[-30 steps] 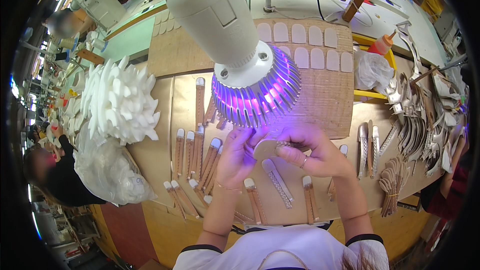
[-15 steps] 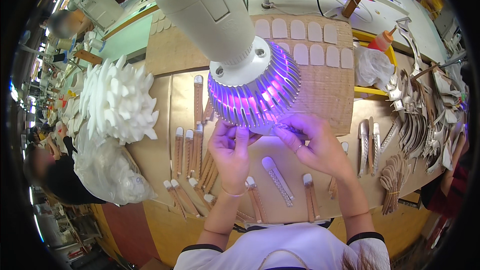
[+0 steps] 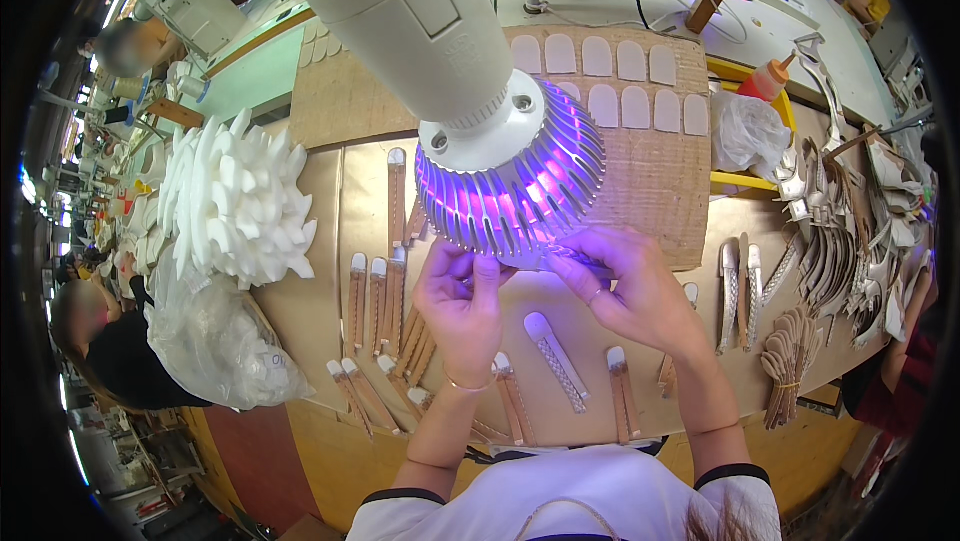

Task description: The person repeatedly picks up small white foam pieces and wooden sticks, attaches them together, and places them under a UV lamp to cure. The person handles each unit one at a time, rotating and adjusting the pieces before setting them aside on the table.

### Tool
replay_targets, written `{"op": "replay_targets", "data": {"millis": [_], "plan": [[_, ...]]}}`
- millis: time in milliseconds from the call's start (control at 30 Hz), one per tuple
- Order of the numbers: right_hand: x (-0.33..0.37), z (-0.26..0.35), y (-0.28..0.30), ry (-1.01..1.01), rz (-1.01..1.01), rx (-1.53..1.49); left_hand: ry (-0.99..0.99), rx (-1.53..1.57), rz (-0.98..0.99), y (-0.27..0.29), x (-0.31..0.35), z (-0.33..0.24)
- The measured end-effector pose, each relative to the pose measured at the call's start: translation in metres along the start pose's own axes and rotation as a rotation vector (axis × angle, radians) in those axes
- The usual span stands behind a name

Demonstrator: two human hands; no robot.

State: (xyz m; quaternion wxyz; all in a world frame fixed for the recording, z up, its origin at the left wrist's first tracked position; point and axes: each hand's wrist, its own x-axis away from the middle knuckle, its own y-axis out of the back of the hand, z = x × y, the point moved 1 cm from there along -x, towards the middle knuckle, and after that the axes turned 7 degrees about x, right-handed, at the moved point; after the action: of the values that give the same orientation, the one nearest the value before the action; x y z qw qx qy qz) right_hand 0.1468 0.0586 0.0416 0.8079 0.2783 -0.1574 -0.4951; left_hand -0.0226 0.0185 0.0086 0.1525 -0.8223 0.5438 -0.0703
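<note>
Pinching braided strap (image 3: pixel 577 259) mid-frame in right hand (image 3: pixel 630 289), just beside curled left hand (image 3: pixel 460 293); cannot tell if gripping there too.

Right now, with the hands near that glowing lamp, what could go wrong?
The left hand and right hand appear close to the rim of the silver-finned, purple-glowing lamp; a finger might bump it. The lamp partly hides the purple-lit braided strap in the right hand, so a slip could go unnoticed. A silvery, round-tipped braided strip lies loose on the hands' near side; either could nudge it.
</note>
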Motion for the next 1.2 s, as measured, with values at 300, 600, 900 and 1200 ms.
{"op": "replay_targets", "data": {"millis": [300, 600, 900, 1200], "plan": [[-0.0013, -0.001, -0.0035, -0.003, -0.003, -0.06, 0.047, 0.041, -0.002, -0.0025, 0.0013, -0.0032], [0.0001, 0.0, -0.0035, -0.025, 0.003, -0.041, 0.06, 0.046, -0.011, -0.0044, 0.0017, -0.0061], [0.0014, 0.0004, -0.004, -0.028, -0.005, -0.039, 0.027, 0.009, 0.01, -0.0016, 0.0021, -0.002], [0.002, -0.0002, -0.003, -0.082, 0.022, -0.036, 0.22, 0.246, 0.15, 0.0023, 0.0, 0.0034]]}}
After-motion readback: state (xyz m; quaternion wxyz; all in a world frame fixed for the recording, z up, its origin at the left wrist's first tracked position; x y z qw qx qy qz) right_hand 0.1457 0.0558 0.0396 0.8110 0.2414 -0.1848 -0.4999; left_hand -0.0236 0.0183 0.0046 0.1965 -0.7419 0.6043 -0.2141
